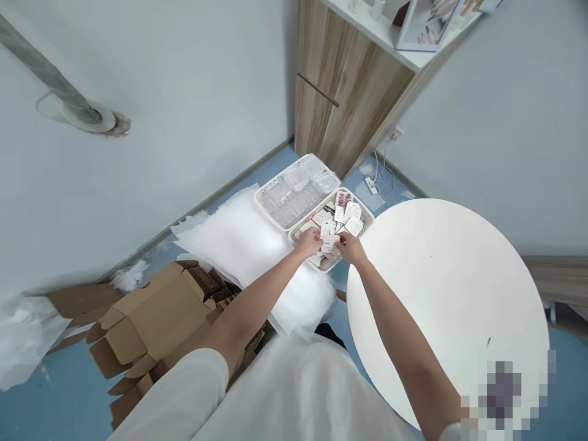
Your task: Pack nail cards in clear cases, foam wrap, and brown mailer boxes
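Note:
Both hands are over a white plastic basket (370, 223) heaped with small white printed cards (353, 211). My left hand (309, 242) is closed on the left edge of a printed card (329, 244). Pinching the right edge of that same card is my right hand (351, 247). One card near the basket's far end carries rows of dark red nail-like shapes (343, 198). Against this basket stands a second white basket (263, 201) with clear plastic boxes (294, 195) in it.
A round white table (441, 294) stands at my right. White foam sheets (248, 239) lie left of the baskets, beside flattened brown cardboard boxes (160, 312). Behind is a wooden cabinet (340, 79); a power strip (371, 185) with cords lies on the blue floor.

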Action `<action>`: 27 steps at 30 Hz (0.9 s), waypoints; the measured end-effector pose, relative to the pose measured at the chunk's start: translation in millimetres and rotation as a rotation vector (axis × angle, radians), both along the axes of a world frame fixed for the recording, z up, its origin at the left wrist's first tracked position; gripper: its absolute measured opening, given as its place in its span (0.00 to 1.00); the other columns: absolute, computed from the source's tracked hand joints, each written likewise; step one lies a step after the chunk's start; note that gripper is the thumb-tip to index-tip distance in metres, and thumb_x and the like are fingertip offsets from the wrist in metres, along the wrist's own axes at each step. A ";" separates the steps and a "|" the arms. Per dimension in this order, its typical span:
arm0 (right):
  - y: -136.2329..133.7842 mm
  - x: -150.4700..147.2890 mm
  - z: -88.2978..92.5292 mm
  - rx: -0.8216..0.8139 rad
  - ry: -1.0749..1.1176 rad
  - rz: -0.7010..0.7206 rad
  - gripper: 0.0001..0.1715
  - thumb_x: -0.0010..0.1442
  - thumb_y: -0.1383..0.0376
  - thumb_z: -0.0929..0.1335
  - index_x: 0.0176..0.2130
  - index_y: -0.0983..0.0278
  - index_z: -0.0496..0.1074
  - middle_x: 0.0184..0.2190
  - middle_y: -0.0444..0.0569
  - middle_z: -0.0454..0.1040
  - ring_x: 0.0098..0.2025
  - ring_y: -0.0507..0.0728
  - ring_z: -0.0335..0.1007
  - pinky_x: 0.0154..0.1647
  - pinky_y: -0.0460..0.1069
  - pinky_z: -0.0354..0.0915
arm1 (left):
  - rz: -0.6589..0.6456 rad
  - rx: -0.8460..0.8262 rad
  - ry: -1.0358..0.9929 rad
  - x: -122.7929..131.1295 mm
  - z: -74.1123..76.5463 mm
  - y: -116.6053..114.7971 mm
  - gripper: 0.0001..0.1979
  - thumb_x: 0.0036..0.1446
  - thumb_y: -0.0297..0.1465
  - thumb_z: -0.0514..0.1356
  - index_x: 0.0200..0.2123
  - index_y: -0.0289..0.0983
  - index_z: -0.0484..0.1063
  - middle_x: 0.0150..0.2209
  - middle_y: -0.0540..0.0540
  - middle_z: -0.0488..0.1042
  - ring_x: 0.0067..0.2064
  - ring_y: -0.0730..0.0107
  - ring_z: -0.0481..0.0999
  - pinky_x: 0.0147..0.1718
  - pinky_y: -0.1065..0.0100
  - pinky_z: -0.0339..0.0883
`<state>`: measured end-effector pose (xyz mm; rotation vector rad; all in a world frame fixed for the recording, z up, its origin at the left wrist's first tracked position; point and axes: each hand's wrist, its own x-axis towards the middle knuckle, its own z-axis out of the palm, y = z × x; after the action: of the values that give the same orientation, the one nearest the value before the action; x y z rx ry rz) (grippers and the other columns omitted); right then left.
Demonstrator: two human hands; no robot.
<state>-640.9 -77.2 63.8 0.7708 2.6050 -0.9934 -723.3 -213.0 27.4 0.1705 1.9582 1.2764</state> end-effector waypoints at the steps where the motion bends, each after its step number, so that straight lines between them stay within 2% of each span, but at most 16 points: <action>1: 1.6 6.0 5.0 -0.079 0.058 -0.045 0.11 0.51 0.65 0.62 0.36 0.62 0.67 0.30 0.46 0.69 0.30 0.52 0.64 0.32 0.47 0.60 | 0.042 0.054 -0.003 2.2 3.1 1.0 0.20 0.43 0.25 0.60 0.43 0.34 0.66 0.36 0.45 0.71 0.26 0.76 0.71 0.25 0.74 0.63; 4: 5.0 30.3 21.4 -0.275 0.180 -0.181 0.12 0.49 0.62 0.63 0.36 0.63 0.67 0.28 0.44 0.67 0.27 0.51 0.61 0.30 0.47 0.61 | 0.065 0.208 -0.014 15.7 12.2 6.2 0.14 0.44 0.26 0.60 0.38 0.33 0.68 0.30 0.47 0.71 0.28 0.76 0.71 0.28 0.73 0.64; 7: 7.5 62.6 36.8 -0.398 0.252 -0.302 0.14 0.48 0.60 0.65 0.36 0.63 0.67 0.28 0.44 0.66 0.27 0.50 0.61 0.29 0.47 0.61 | 0.009 0.313 -0.049 38.8 21.4 13.5 0.08 0.45 0.27 0.60 0.32 0.33 0.69 0.27 0.48 0.71 0.29 0.75 0.70 0.30 0.72 0.65; 14: 10.5 156.7 60.0 -0.492 0.332 -0.515 0.15 0.49 0.57 0.65 0.35 0.64 0.68 0.29 0.44 0.68 0.27 0.49 0.63 0.32 0.49 0.62 | -0.244 0.358 -0.064 106.3 48.2 30.6 0.07 0.47 0.31 0.58 0.30 0.34 0.69 0.27 0.49 0.71 0.28 0.75 0.69 0.31 0.70 0.64; 18: 10.4 215.7 65.3 -0.515 0.381 -0.599 0.16 0.50 0.57 0.65 0.38 0.63 0.68 0.30 0.45 0.68 0.28 0.50 0.65 0.33 0.49 0.63 | -0.363 0.331 -0.037 147.9 59.1 40.7 0.08 0.47 0.33 0.58 0.31 0.34 0.69 0.28 0.48 0.71 0.27 0.75 0.69 0.30 0.70 0.63; 22: 12.2 273.3 64.0 -0.519 0.431 -0.682 0.21 0.50 0.58 0.65 0.44 0.62 0.66 0.29 0.43 0.67 0.28 0.50 0.67 0.33 0.50 0.65 | -0.404 0.309 -0.072 194.8 64.6 51.7 0.09 0.47 0.34 0.59 0.30 0.34 0.69 0.27 0.48 0.71 0.27 0.76 0.68 0.29 0.70 0.63; 24: 14.2 300.2 61.3 -0.502 0.446 -0.678 0.23 0.50 0.60 0.64 0.48 0.61 0.64 0.32 0.45 0.68 0.28 0.50 0.67 0.33 0.50 0.65 | -0.414 0.308 -0.112 217.6 66.6 56.7 0.10 0.46 0.34 0.60 0.30 0.34 0.69 0.27 0.48 0.71 0.27 0.76 0.68 0.29 0.71 0.63; 27: 17.4 336.2 56.3 -0.446 0.464 -0.579 0.28 0.52 0.63 0.63 0.53 0.58 0.59 0.42 0.49 0.66 0.31 0.50 0.68 0.32 0.50 0.66 | -0.430 0.316 -0.173 246.4 68.9 62.8 0.10 0.46 0.34 0.61 0.30 0.33 0.69 0.28 0.47 0.71 0.27 0.77 0.68 0.30 0.70 0.63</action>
<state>-304.7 -59.8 120.1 1.3258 2.3661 -2.0426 -476.9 -150.2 96.3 0.5851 1.4631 1.2525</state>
